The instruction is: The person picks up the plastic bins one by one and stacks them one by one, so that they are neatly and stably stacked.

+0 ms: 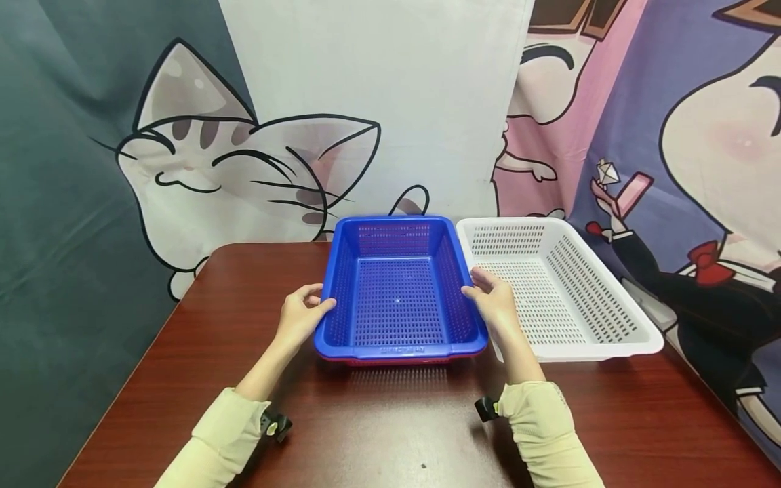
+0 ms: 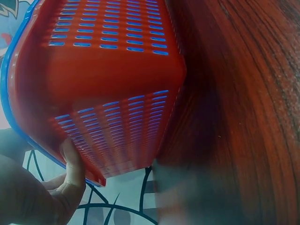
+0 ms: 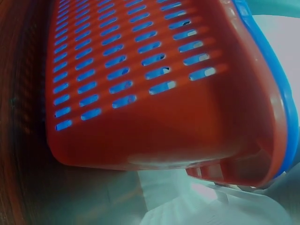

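A blue perforated plastic basket (image 1: 399, 352) sits nested inside a red one (image 2: 93, 79), their rims close together. My left hand (image 1: 300, 315) grips the left rim, thumb on top, while its fingers (image 2: 72, 161) press the red outer wall below the rim. On the opposite side my right hand (image 1: 495, 305) holds the right rim with its thumb over the edge. From the head view the red basket is mostly hidden under the blue one. The left wrist view shows the red basket's bottom edge close to the tabletop.
A white perforated basket (image 1: 586, 350) stands right beside the blue one, partly behind my right forearm. All of this is on a dark red-brown wooden table (image 1: 244, 291). A cartoon-printed cloth backdrop (image 1: 390, 81) hangs behind the table and along its right side.
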The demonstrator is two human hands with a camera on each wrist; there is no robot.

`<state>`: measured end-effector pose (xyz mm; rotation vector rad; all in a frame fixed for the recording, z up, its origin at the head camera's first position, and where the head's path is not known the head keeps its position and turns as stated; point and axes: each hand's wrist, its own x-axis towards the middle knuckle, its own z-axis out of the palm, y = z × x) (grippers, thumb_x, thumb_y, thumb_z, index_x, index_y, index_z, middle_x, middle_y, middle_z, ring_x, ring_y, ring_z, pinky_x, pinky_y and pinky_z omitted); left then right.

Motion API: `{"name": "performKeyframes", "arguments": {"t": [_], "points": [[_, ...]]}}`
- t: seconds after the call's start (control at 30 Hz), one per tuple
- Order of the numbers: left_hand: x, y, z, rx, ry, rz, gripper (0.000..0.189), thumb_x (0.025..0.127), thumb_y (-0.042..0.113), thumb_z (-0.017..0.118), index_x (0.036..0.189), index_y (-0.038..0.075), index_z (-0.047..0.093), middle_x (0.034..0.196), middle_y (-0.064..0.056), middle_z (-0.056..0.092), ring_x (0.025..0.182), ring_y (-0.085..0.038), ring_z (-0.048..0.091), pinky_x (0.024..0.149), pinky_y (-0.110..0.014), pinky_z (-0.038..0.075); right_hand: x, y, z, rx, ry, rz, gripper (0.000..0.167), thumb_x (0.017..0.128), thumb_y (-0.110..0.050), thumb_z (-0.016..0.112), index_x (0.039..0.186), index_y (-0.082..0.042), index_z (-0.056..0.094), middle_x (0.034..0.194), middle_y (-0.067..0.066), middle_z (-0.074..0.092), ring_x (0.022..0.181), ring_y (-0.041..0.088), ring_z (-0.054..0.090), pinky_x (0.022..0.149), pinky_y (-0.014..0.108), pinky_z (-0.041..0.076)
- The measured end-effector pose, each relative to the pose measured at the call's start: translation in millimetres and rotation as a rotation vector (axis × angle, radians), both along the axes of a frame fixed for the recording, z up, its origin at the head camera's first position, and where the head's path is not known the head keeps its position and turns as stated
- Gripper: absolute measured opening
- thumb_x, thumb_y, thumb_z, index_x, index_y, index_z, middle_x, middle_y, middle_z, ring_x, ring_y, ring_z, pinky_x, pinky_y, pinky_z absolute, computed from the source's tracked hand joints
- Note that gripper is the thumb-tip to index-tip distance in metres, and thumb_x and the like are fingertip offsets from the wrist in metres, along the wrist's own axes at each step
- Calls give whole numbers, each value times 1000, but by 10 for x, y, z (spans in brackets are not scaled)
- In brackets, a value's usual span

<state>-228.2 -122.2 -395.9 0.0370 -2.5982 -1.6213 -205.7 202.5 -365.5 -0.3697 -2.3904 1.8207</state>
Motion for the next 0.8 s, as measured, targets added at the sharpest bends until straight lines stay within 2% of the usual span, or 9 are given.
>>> {"name": "performKeyframes", "arguments": {"t": [0.2,0.4,0.6,0.8], "points": [[20,-89,0,40,-12,12,45,87,13,69,127,-5,58,91,-23,69,70,-7,63,63,-16,52,-13,-25,11,80,19,47,52,92,1,59,141,6,45,145,25,48,136,36,47,114,41,39],[66,-183,14,49,-6,32,43,87,12,70,125,-5,60,86,-20,70,69,-5,61,61,-13,49,-61,-61,-13,149,27,100,51,89,6,59,139,7,48,144,25,49,132,39,50,111,41,43],[111,-254,13,76,-14,41,43,86,12,70,124,-5,60,80,-12,70,67,-2,60,61,-13,51,-70,-147,-48,126,59,92,52,88,9,56,139,9,47,142,27,50,132,40,50,111,43,42],[141,-306,-14,120,-34,54,43,86,11,71,124,-5,60,74,-1,68,63,0,59,59,-15,52,-78,-222,-114,54,72,72,53,88,11,54,140,8,44,145,25,48,135,37,47,114,40,40]]}}
